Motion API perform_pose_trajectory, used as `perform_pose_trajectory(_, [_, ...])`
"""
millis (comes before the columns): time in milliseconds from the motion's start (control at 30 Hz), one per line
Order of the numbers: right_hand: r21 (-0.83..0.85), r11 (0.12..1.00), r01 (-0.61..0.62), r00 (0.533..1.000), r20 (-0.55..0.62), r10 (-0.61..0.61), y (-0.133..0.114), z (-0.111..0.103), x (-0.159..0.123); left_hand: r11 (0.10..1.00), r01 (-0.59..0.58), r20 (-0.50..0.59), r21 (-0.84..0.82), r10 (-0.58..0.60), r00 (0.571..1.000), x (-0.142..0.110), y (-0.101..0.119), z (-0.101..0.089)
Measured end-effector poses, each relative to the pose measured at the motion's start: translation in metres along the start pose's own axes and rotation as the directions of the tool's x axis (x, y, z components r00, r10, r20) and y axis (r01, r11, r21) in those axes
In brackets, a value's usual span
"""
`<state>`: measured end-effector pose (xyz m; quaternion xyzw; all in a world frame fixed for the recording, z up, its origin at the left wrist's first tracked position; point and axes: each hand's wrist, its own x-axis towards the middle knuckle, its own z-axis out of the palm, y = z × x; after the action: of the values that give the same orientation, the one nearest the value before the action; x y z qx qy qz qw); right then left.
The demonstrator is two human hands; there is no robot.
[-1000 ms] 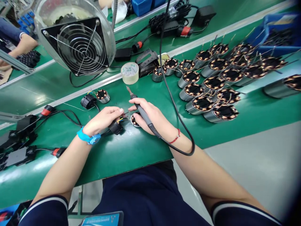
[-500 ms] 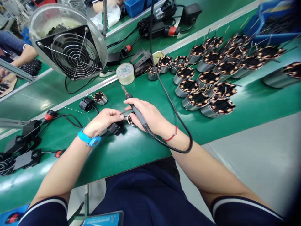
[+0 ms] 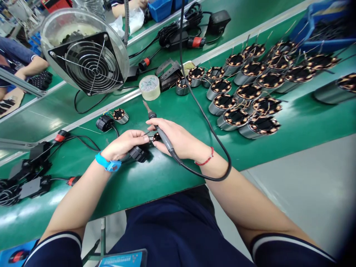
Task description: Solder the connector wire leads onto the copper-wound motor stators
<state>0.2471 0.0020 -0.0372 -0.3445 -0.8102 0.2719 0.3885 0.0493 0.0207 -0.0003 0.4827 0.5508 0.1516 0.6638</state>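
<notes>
A soldering iron [image 3: 164, 139] lies across my right hand [image 3: 178, 139], its tip pointing up and away over the bench. The fingertips of that same hand are closed around a small motor stator [image 3: 156, 138], which they largely cover. Beside it, my left hand [image 3: 129, 142] pinches a thin dark wire [image 3: 147, 134] between thumb and fingers at the stator's edge. Just below the left fingers is a black plastic connector housing [image 3: 138, 154] with a cable. Another stator [image 3: 120, 115], wired to a black round housing [image 3: 104, 122], stands farther back on the left.
Several stators [image 3: 246, 91] stand grouped on the right of the green bench [image 3: 167, 174]. A tape roll [image 3: 149, 88] and a fan with a grille [image 3: 96, 70] stand behind my hands. The iron's cord [image 3: 204, 122] loops over my right wrist. Black adapters [image 3: 35, 185] lie left.
The view has shifted slightly, so the bench appears a little farther right. My right fingers cover more of the stator. Both hands keep their holds.
</notes>
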Motion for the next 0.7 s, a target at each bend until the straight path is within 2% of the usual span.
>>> perform_pose_trajectory(167, [-0.102,0.995,0.003,1.0,0.005,-0.002,0.002,0.003,0.001,0.998,-0.044,0.001,-0.045,0.044,0.999,-0.007,0.001,-0.005])
perform_pose_trajectory(267, [-0.144,0.99,0.007,0.999,-0.036,-0.012,0.003,0.007,0.001,0.999,-0.029,0.06,-0.031,0.031,0.998,-0.006,-0.004,-0.004])
perform_pose_trajectory(400, [-0.163,0.987,-0.009,0.996,-0.085,-0.005,0.005,0.014,0.002,0.996,-0.086,0.123,0.03,0.081,0.989,-0.001,-0.009,0.005])
perform_pose_trajectory(533, [-0.153,0.987,-0.051,0.989,-0.145,0.029,0.005,0.019,0.003,0.962,-0.174,-0.012,0.208,0.18,0.984,-0.001,-0.007,0.016])
perform_pose_trajectory(633, [-0.007,0.995,-0.103,0.972,-0.215,0.099,-0.001,0.011,0.004,0.944,-0.22,-0.139,0.246,0.259,0.956,-0.002,-0.008,0.012])
perform_pose_trajectory(700, [0.116,0.976,-0.184,0.932,-0.295,0.21,-0.007,-0.004,0.003,0.939,-0.235,-0.209,0.25,0.29,0.934,-0.002,-0.01,0.002])
